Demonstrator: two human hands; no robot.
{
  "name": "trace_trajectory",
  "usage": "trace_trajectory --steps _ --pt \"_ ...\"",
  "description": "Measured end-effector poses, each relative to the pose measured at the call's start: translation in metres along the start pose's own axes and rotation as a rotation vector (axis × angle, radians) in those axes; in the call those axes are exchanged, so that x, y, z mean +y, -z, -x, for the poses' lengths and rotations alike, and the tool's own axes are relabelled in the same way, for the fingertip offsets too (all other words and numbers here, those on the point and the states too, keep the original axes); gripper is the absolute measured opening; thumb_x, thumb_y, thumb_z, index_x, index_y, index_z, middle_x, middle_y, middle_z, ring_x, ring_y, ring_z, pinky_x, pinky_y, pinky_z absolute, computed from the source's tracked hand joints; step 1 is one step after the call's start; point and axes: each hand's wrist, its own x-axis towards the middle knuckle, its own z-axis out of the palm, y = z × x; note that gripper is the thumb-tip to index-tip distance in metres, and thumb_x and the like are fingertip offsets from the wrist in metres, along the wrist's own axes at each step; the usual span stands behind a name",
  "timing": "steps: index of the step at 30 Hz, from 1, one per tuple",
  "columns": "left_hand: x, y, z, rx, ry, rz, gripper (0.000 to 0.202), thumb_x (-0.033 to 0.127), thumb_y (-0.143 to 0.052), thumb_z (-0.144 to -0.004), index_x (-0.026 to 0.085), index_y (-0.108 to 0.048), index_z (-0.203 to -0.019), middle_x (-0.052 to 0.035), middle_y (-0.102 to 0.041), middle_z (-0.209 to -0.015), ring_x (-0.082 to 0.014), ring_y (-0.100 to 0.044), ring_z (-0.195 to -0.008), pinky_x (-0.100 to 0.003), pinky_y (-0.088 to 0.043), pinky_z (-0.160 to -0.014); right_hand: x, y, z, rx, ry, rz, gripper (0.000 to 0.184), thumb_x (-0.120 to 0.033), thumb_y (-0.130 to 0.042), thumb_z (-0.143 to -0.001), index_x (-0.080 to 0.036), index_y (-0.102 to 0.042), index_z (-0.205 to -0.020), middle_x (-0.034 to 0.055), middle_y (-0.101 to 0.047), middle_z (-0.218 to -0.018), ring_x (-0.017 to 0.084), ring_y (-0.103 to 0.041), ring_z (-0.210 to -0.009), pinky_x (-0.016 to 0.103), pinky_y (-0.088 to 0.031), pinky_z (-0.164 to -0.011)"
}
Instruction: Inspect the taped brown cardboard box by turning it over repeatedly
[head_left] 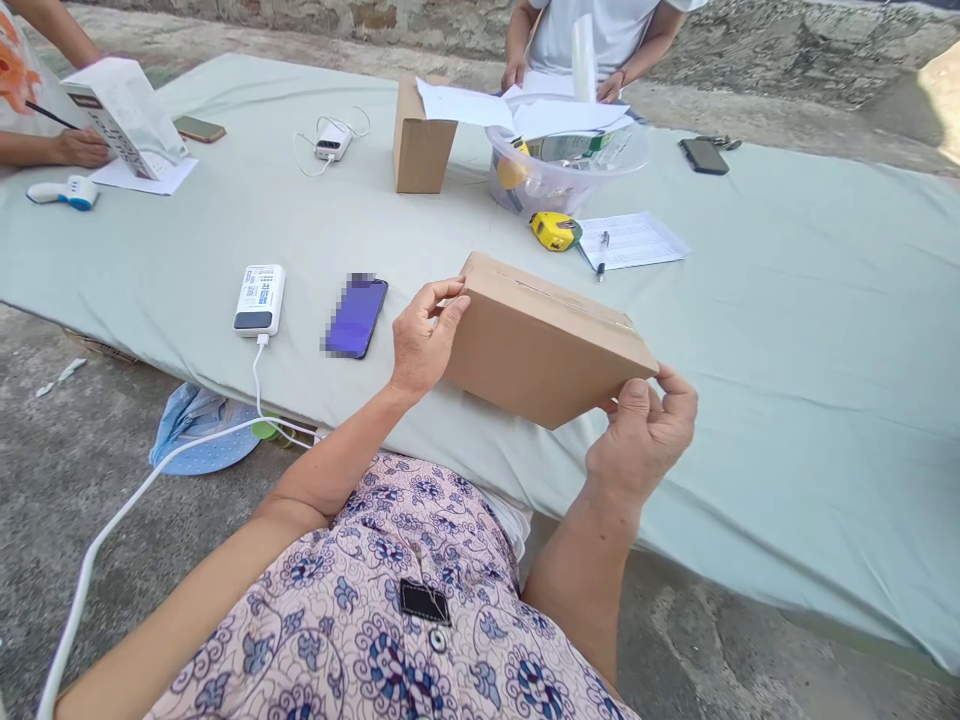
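Observation:
I hold a flat brown cardboard box (544, 340) tilted up above the near edge of the table. My left hand (424, 335) grips its left end, fingers curled over the top corner. My right hand (645, 430) pinches its lower right corner from below. Clear tape runs along the box's top seam. The box rests on nothing but my hands.
A pale green cloth covers the table (787, 330). On it lie a purple phone (357, 315), a white power bank (259, 299) with a cable, a yellow tape measure (555, 231), a paper with a pen (634, 240), a clear tub (562, 165) and an upright brown box (420, 140). Other people's hands work at the far edge.

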Motion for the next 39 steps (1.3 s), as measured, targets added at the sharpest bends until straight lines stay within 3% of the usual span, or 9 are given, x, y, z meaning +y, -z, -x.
trace_trajectory --steps 5,10,14,19,25,32,39 --pt "-0.002 0.002 -0.002 -0.088 -0.037 0.003 0.028 0.035 -0.053 -0.096 0.027 -0.068 -0.118 -0.0044 -0.071 -0.128 -0.0202 -0.065 -0.118 -0.035 -0.054 -0.098 -0.002 -0.001 -0.001 -0.019 -0.011 -0.006 0.049 -0.049 -0.064 -0.083 -0.021 -0.058 -0.122 0.0072 -0.07 -0.114 0.019 -0.066 -0.105 0.032 -0.055 -0.079" --pt "-0.008 0.002 -0.002 -0.134 0.057 -0.026 0.036 0.028 -0.054 -0.096 0.034 -0.061 -0.131 -0.0023 -0.061 -0.141 -0.0205 -0.056 -0.13 -0.035 -0.052 -0.102 0.0 -0.008 -0.002 -0.147 -0.006 -0.015 0.061 -0.051 -0.061 -0.083 -0.024 -0.052 -0.137 0.0086 -0.063 -0.133 0.021 -0.06 -0.123 0.036 -0.054 -0.092" --pt "-0.011 0.002 -0.002 -0.094 0.14 -0.075 0.041 0.026 -0.058 -0.094 0.029 -0.054 -0.135 -0.0072 -0.064 -0.13 -0.0206 -0.058 -0.123 -0.034 -0.052 -0.098 0.015 -0.01 -0.005 -0.176 -0.077 0.104 0.06 -0.061 -0.059 -0.083 -0.019 -0.059 -0.126 0.0106 -0.067 -0.121 0.022 -0.063 -0.113 0.038 -0.052 -0.092" --pt "-0.011 0.003 -0.004 -0.08 0.26 -0.116 0.022 0.032 -0.06 -0.093 0.021 -0.06 -0.112 -0.0079 -0.068 -0.121 -0.0201 -0.062 -0.113 -0.03 -0.051 -0.084 0.034 -0.008 -0.01 -0.178 -0.211 0.22 0.062 -0.075 -0.052 -0.081 -0.018 -0.062 -0.104 0.0075 -0.066 -0.11 0.02 -0.061 -0.103 0.03 -0.049 -0.077" --pt "-0.026 0.002 -0.008 -0.12 0.334 -0.066 0.024 0.019 -0.059 -0.087 0.02 -0.059 -0.111 -0.0066 -0.069 -0.119 -0.0183 -0.064 -0.113 -0.029 -0.051 -0.088 0.045 -0.009 -0.011 -0.149 -0.345 0.324 0.068 -0.075 -0.059 -0.073 -0.019 -0.059 -0.113 0.0071 -0.067 -0.101 0.021 -0.065 -0.096 0.028 -0.049 -0.066" --pt "-0.028 0.0 -0.007 -0.087 0.317 -0.075 0.025 0.019 -0.058 -0.086 0.021 -0.062 -0.11 -0.0064 -0.07 -0.115 -0.0184 -0.065 -0.108 -0.031 -0.051 -0.087 0.052 -0.008 -0.007 -0.177 -0.302 0.301 0.061 -0.062 -0.065 -0.073 -0.02 -0.06 -0.118 0.0066 -0.071 -0.102 0.019 -0.067 -0.093 0.03 -0.05 -0.072" --pt "-0.013 0.002 -0.004 -0.034 0.141 -0.1 0.032 0.021 -0.058 -0.088 0.025 -0.061 -0.119 -0.0061 -0.069 -0.12 -0.0178 -0.065 -0.103 -0.036 -0.051 -0.093 0.028 -0.001 -0.006 -0.054 -0.1 0.244 0.054 -0.051 -0.065 -0.08 -0.018 -0.062 -0.122 0.0045 -0.071 -0.095 0.015 -0.066 -0.085 0.036 -0.053 -0.086"
